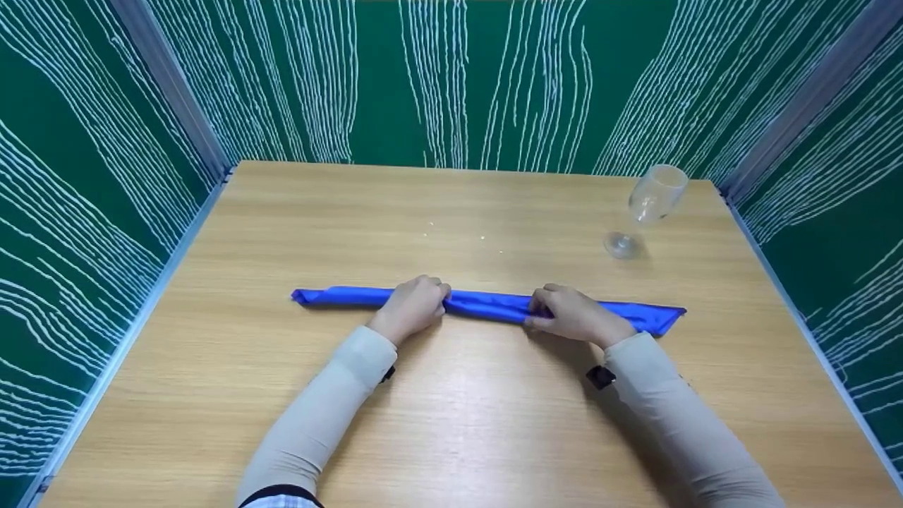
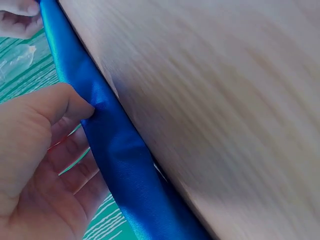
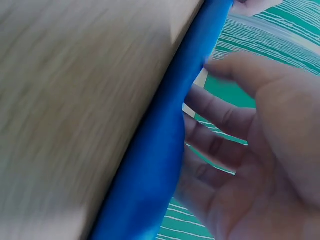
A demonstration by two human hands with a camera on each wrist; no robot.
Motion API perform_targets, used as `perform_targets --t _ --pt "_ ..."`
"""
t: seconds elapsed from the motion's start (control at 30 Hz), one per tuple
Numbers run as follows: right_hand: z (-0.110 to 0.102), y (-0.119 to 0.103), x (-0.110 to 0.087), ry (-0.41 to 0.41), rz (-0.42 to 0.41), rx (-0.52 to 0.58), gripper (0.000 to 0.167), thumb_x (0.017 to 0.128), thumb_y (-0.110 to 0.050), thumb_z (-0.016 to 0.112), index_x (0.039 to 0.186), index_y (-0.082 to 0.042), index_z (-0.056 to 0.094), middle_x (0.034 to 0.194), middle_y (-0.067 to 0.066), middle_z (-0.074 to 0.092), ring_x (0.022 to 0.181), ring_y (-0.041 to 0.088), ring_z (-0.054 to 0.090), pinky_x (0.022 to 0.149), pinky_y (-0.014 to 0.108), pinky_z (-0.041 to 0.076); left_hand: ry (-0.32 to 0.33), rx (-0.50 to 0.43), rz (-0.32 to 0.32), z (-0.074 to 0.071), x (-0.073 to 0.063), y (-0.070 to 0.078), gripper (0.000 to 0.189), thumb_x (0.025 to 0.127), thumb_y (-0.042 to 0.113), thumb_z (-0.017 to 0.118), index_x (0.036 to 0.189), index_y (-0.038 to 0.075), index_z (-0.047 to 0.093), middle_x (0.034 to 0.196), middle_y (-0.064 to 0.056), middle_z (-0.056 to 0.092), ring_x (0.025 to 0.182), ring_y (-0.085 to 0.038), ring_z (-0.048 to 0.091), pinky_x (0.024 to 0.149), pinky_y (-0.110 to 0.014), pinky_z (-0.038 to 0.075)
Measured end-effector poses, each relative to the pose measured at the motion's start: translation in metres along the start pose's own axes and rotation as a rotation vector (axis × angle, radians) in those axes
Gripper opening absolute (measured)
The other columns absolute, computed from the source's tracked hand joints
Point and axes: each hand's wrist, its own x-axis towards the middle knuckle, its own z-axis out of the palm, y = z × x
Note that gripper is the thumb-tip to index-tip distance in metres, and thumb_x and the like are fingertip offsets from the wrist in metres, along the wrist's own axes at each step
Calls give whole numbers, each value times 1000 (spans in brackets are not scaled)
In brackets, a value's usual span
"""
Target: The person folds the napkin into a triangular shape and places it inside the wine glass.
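Observation:
A shiny blue cloth (image 1: 487, 305), rolled or folded into a long narrow strip, lies across the wooden table. Its right end is wider and flatter than the left. My left hand (image 1: 415, 307) grips it near the middle; in the left wrist view the thumb presses on the cloth (image 2: 117, 135) with the fingers behind it. Farther right, my right hand (image 1: 575, 314) holds the same strip. The right wrist view has that thumb at the edge of the cloth (image 3: 155, 145) and the curled fingers partly hidden behind it.
A clear stemmed glass (image 1: 656, 197) stands at the back right of the table (image 1: 458, 409). Several tiny pale specks lie beyond the cloth. Green walls (image 1: 384, 77) with white wavy lines close off the back and both sides.

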Motion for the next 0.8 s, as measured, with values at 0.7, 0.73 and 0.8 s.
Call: perform_targets --t 0.7,0.73,0.8 --pt "-7 8 5 4 -107 -10 18 97 -6 61 106 8 70 99 18 70 96 36 67 87 50 53 -6 1 -14 1 1 -4 23 96 6 58 116 -2 67 106 -16 66 102 -32 65 89 -42 53" --pt "-7 8 6 1 -100 -3 19 98 -5 60 106 8 70 100 18 71 96 36 68 87 50 53 -9 -1 -19 1 1 -4 24 96 6 57 117 -2 67 107 -16 66 102 -33 64 90 -43 53" --pt "-6 10 6 -4 -83 12 19 99 -5 58 106 8 70 99 18 71 96 35 68 87 50 53 -14 -9 -29 1 1 -4 25 97 7 57 118 -3 66 108 -17 65 102 -34 64 90 -43 53"
